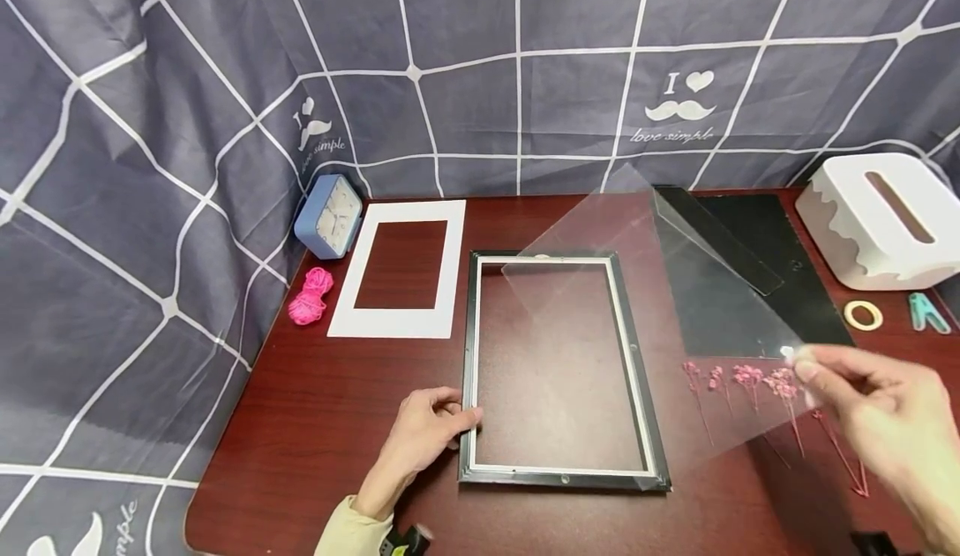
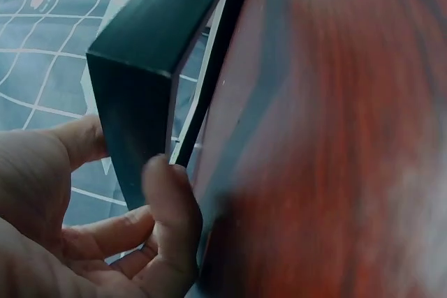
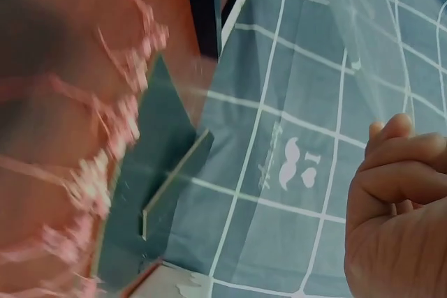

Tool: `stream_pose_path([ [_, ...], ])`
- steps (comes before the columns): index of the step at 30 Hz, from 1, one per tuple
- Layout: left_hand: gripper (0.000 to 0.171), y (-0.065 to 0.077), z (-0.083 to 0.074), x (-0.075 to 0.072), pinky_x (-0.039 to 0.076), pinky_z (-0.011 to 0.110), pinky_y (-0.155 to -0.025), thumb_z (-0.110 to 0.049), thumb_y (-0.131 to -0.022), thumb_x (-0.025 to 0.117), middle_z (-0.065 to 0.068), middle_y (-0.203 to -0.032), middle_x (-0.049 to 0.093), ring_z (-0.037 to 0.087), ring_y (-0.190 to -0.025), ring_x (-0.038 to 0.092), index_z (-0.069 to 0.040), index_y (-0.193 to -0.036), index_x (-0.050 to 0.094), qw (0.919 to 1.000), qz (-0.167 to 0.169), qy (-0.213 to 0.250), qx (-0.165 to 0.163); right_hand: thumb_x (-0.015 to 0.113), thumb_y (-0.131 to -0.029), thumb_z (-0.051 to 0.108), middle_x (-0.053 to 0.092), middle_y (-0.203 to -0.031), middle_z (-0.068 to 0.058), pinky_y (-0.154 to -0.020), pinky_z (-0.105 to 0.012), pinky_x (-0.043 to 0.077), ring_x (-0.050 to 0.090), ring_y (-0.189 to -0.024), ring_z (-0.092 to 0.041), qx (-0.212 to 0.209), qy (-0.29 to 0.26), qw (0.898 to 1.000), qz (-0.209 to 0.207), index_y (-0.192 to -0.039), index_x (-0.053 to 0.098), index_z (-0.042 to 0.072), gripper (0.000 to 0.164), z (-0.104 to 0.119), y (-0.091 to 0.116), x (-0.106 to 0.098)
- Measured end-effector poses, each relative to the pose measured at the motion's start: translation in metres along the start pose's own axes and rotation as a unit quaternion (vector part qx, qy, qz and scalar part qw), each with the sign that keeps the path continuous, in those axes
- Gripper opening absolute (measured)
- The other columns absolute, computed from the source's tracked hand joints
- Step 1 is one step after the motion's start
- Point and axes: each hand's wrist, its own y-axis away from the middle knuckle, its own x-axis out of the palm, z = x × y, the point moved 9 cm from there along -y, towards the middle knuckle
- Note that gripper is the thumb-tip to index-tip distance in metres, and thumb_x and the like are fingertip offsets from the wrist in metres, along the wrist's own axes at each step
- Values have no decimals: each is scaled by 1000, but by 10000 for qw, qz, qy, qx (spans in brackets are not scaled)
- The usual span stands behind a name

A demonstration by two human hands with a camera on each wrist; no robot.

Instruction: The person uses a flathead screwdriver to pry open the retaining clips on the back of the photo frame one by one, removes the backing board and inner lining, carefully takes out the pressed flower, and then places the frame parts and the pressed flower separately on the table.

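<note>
In the head view a black picture frame (image 1: 562, 478) with a white inner edge lies at the middle of the table. My left hand (image 1: 423, 427) grips its left side, thumb on top; the left wrist view shows the fingers (image 2: 171, 200) around the dark side bar. A clear plastic sheet (image 1: 652, 323) hangs tilted over the frame's right part. At its right corner my right hand (image 1: 885, 423) pinches it between thumb and fingers. Pink dried flowers (image 1: 782, 385) lie below, partly seen through the sheet. In the right wrist view the sheet (image 3: 360, 40) appears faintly above the hand.
A black backing board (image 1: 787, 231) with a stand strip (image 1: 712, 235) lies at back right. Beyond are a tissue box (image 1: 862, 231), a cream ring (image 1: 848, 316) and a teal clip (image 1: 924, 313). At left are a white mat (image 1: 390, 323), a blue clock (image 1: 318, 221) and pink yarn (image 1: 309, 298).
</note>
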Motion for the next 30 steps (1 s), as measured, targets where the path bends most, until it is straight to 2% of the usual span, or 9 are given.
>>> stream_pose_path([
  [2, 44, 3, 1, -2, 63, 24, -59, -18, -88, 89, 4, -79, 72, 10, -63, 65, 9, -120, 75, 9999, 127, 16, -27, 73, -105, 14, 66, -67, 28, -46, -25, 37, 54, -60, 3, -50, -212, 9997, 143, -96, 78, 46, 33, 6, -24, -1],
  [4, 46, 7, 2, -4, 62, 23, -60, -18, -88, 89, 3, -78, 73, 10, -61, 66, 10, -121, 74, 9997, 259, -10, -42, 72, -106, 15, 63, -64, 22, -47, -28, 36, 52, -59, 0, -149, -313, 9990, 294, -97, 78, 40, 28, 15, -49, -1],
  [8, 44, 14, 4, -8, 60, 22, -63, -21, -87, 91, 2, -78, 74, 11, -62, 68, 8, -116, 74, 9982, 515, -314, -41, 70, -108, 22, 65, -66, 23, -53, -17, 42, 55, -64, 2, -223, -166, 9974, 663, -96, 78, 41, 23, 34, -97, 6],
  [11, 43, 18, 6, -11, 59, 22, -63, -23, -86, 92, 1, -77, 73, 11, -62, 69, 6, -113, 74, 9964, 650, -542, -68, 70, -108, 29, 68, -68, 29, -60, -10, 46, 59, -67, 7, -299, 152, 9956, 876, -91, 76, 52, 29, 49, -132, 13],
  [13, 46, 20, 7, -13, 59, 23, -63, -23, -85, 94, 1, -77, 73, 11, -62, 70, 5, -114, 73, 9956, 695, -616, -121, 71, -107, 28, 68, -66, 28, -60, -9, 45, 59, -66, 8, -505, 235, 9939, 947, -88, 77, 52, 31, 60, -155, 20],
  [17, 48, 27, 9, -16, 56, 23, -60, -24, -81, 96, 0, -77, 70, 11, -64, 68, 2, -113, 71, 9924, 745, -950, -236, 72, -106, 29, 67, -65, 24, -61, -13, 45, 58, -68, 5, -832, 377, 9888, 1178, -87, 78, 48, 27, 75, -197, 37],
  [22, 46, 33, 13, -17, 51, 23, -62, -29, -77, 97, -3, -74, 66, 12, -67, 63, -5, -105, 70, 9835, 945, -1519, -273, 70, -107, 34, 65, -65, 21, -60, -20, 41, 54, -69, 2, -933, 784, 9786, 1657, -88, 78, 47, 24, 88, -242, 62],
  [27, 44, 36, 15, -12, 56, 25, -67, -23, -76, 99, -1, -72, 67, 13, -60, 69, -6, -102, 68, 9854, 1160, -1204, -321, 71, -106, 27, 62, -64, 17, -54, -23, 42, 52, -63, -1, -1135, 1089, 9617, 2245, -93, 82, 31, 17, 103, -277, 93],
  [30, 43, 40, 19, -9, 59, 25, -68, -19, -76, 99, 0, -72, 68, 14, -56, 71, -5, -100, 67, 9874, 1222, -921, -413, 70, -106, 24, 60, -60, 13, -52, -25, 41, 51, -60, -4, -1371, 1440, 9462, 2552, -102, 82, 7, 21, 108, -290, 117],
])
